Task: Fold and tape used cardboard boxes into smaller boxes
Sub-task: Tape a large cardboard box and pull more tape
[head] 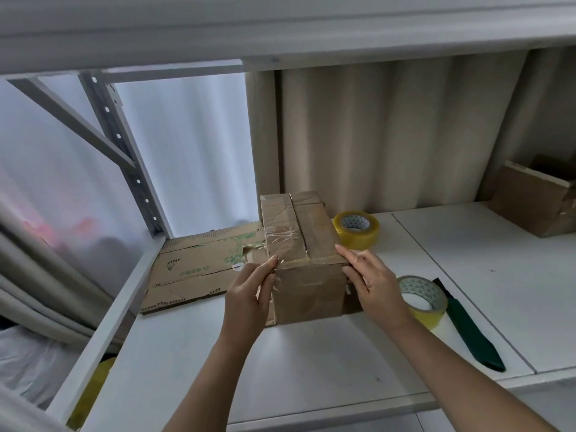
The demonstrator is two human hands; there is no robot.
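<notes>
A small brown cardboard box (307, 285) stands on the white shelf (311, 363), its top flaps closed with a gap down the middle and clear tape across them. My left hand (249, 294) touches the box's near left corner, fingers pressing on a strip of clear tape there. My right hand (372, 282) rests with straight fingers against the near right top edge. Two rolls of yellowish clear tape lie close by: one roll (357, 229) behind the box, another roll (425, 299) just right of my right wrist.
A flattened cardboard sheet (199, 269) with green print lies left of the box. A dark green sheath-like object (470, 335) lies at the right. Another open cardboard box (536, 201) stands at the far right back. A curtain hangs behind; a metal rack upright (124, 157) stands left.
</notes>
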